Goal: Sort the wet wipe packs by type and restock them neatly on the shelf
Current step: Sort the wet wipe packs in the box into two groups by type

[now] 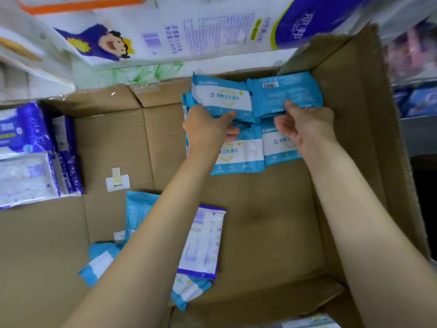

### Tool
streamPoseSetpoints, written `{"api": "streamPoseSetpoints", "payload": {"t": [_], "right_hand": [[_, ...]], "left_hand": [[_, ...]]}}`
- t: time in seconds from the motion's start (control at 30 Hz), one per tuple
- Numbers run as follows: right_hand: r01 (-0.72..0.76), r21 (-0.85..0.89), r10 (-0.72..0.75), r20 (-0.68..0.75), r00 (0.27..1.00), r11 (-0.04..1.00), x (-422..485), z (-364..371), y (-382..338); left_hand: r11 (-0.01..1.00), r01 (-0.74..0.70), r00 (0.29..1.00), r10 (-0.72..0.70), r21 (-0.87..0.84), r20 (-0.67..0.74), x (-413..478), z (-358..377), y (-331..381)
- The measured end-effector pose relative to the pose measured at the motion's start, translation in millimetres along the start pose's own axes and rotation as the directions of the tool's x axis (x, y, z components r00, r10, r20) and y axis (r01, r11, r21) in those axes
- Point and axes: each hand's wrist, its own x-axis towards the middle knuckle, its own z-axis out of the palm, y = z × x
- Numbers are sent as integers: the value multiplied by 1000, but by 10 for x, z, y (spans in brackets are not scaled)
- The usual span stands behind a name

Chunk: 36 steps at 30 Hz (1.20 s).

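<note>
Several light-blue wet wipe packs lie grouped at the far right of a cardboard box floor (pixel 272 209). My left hand (pixel 208 126) grips a face-up light-blue pack (pixel 222 97) with a white band. Beside it my right hand (pixel 305 124) pinches the lower edge of a back-side-up light-blue pack (pixel 283 93) with a barcode. Two more light-blue packs (pixel 241 155) lie flat below them. Near me, partly under my left forearm, lie loose light-blue packs (pixel 139 209) and a purple-edged white pack (pixel 205 242).
Purple-and-white wipe packs (pixel 30 150) are stacked at the left. Large tissue bundles (pixel 165 31) stand behind the box. The box's right wall (pixel 354 114) rises close to my right hand. A white label (pixel 117 182) is stuck on the cardboard.
</note>
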Motion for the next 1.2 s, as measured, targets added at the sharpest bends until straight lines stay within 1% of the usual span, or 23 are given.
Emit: {"api": "streamPoseSetpoints", "payload": {"t": [0.03, 0.1, 0.17, 0.23, 0.33, 0.4, 0.47, 0.53, 0.63, 0.7, 0.77, 0.83, 0.9, 0.97, 1.03, 1.1, 1.13, 1.2], "right_hand": [[15, -35, -15, -3, 1000, 999, 5, -11, 9], [49, -85, -50, -2, 999, 995, -4, -41, 23], [108, -116, -107, 13, 994, 987, -64, -80, 38], [207, -169, -200, 53, 978, 964, -188, -116, 64], [376, -300, -331, 191, 924, 877, -501, -142, 174], [464, -378, -355, 326, 876, 801, -770, -139, 313], [495, -396, -307, 449, 839, 773, -1025, -132, 534], [469, -434, -217, 513, 831, 769, -1212, -131, 838], [404, -484, -103, 535, 839, 777, -1428, -91, 1343], [329, -484, -29, 529, 848, 811, -1573, -22, 1650], [308, -509, 23, 543, 839, 804, -1752, 63, 1934], [389, -592, 4, 552, 834, 706, -1889, 113, 2200], [469, -685, -51, 535, 843, 558, -2017, 154, 2401], [499, -746, -114, 505, 856, 440, -2103, 199, 2500], [518, -792, -148, 498, 854, 322, -2145, 244, 2529], [524, -828, -143, 504, 852, 201, -2153, 278, 2542], [508, -847, -138, 490, 861, 155, -2148, 294, 2544], [442, -891, -111, 431, 896, 104, -2138, 326, 2514]], "left_hand": [[997, -16, 1000, 14, 71, 21, 3, -53, 16], [989, -31, 999, 24, 144, 46, -18, -174, 40], [983, -89, 995, 81, 158, 59, -91, -304, 46], [969, -176, 984, 172, 174, 40, -229, -456, 34], [912, -304, 945, 325, 275, -33, -373, -801, -175], [893, -311, 924, 364, 326, -114, -448, -1087, -429], [874, -261, 915, 360, 410, -183, -540, -1369, -723], [857, -166, 926, 305, 487, -222, -659, -1628, -1027], [841, -49, 952, 203, 539, -230, -799, -1962, -1478], [838, -11, 961, 160, 546, -226, -849, -2121, -1715], [846, 3, 966, 135, 533, -219, -882, -2227, -1869], [855, -29, 975, 139, 517, -174, -885, -2260, -1941], [847, -76, 980, 161, 526, -118, -856, -2266, -1965], [844, -107, 982, 172, 525, -76, -768, -2242, -1951], [844, -127, 983, 176, 521, -46, -662, -2186, -1913], [837, -146, 984, 178, 527, -10, -574, -2120, -1878], [830, -148, 985, 171, 537, 8, -542, -2088, -1863], [814, -150, 987, 157, 561, 36, -517, -2044, -1825]]}}
